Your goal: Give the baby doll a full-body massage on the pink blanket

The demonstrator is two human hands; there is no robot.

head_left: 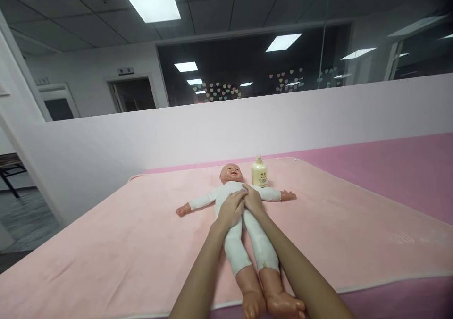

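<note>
"Lying face-up on the pink cloth (141,243), arms spread, the baby doll (222,196) has its feet at the cloth's near edge. What might go wrong?"

"Sliding, I'd say. The left hand (230,210) and right hand (254,200) rest on its torso, meeting at the fingers."

"Is either grip closed round it?"

"Not that I can see. Each looks loosely flattened with nothing clasped, though the palms are hidden. An uneven push could skew the body, since nothing visible pins it."

"And pulling it nearer?"

"That could drag the feet further past the edge, or ruck up the cloth over the surface (396,300)."

"What about the bottle (259,175)?"

"It stands upright just behind the outstretched arm on the right. If the torso twists, that arm could swing and knock it over, perhaps toward the white wall (212,135) beyond."
</note>
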